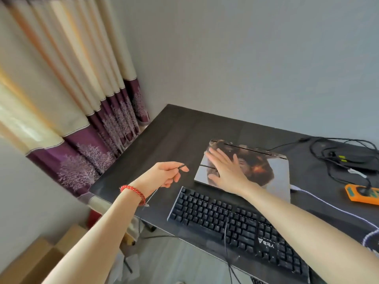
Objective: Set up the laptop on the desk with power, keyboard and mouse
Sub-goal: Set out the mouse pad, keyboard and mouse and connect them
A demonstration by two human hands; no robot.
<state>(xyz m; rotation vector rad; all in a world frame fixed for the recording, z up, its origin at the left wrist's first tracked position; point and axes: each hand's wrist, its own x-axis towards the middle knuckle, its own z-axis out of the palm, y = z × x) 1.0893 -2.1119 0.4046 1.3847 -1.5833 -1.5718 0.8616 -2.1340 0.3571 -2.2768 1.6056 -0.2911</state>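
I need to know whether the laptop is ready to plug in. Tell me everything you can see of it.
The laptop lies flat and closed on the dark desk, just behind the black keyboard. Its lid is silvery grey with a large brown picture printed on it, and the hinge edge faces the wall. The right hand rests open and flat on the lid. A thin dark cable runs from under that hand to the lid's left edge. A black cable leads away from the back right edge; whether it is plugged in cannot be told.

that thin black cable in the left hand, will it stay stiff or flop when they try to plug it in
Likely floppy: the thin black cable trails slack below the left hand, which pinches it near its end. It probably weighs little, as a fingertip pinch holds it. The right hand lies flat on the closed laptop, perhaps to steady it.
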